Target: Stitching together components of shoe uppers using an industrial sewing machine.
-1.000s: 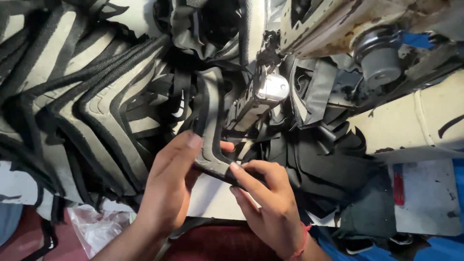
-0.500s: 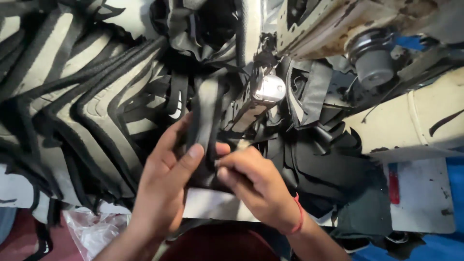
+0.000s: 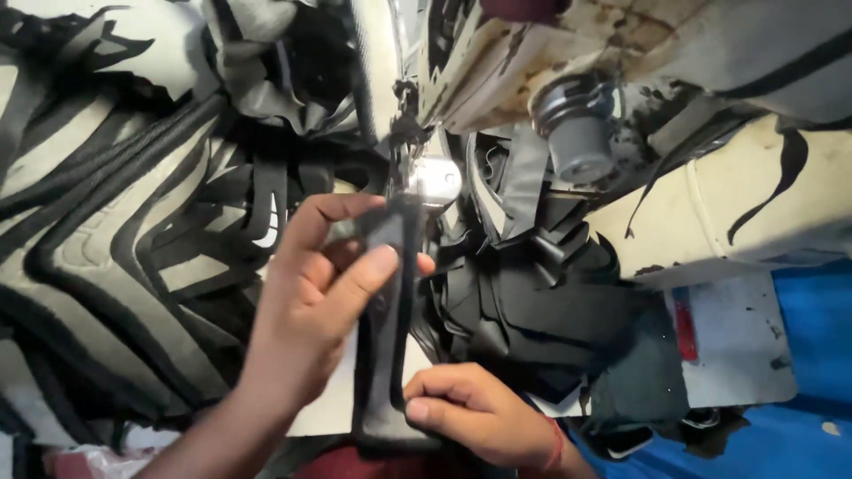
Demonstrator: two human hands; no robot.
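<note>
A long, narrow black padded strip [image 3: 390, 355] runs from near my lap up toward the needle area [image 3: 432, 182] of a sewing machine. My left hand [image 3: 311, 306] pinches the strip's upper part between thumb and fingers, just below the shiny metal presser part. My right hand [image 3: 475, 412] presses down on the strip's lower end with curled fingers; a red thread band circles that wrist. The strip lies on the pale machine bed [image 3: 333, 404].
A heap of black-edged pale padded pieces [image 3: 106, 257] fills the left. Dark fabric pieces [image 3: 541, 310] pile up right of the needle. The worn cream machine body with a grey handwheel [image 3: 577, 133] sits upper right. A blue surface [image 3: 799, 372] lies at the right.
The left hand has slid up the strip toward the needle area, while the right hand dropped to the strip's lower end. The strip now lies straighter under the presser part.
</note>
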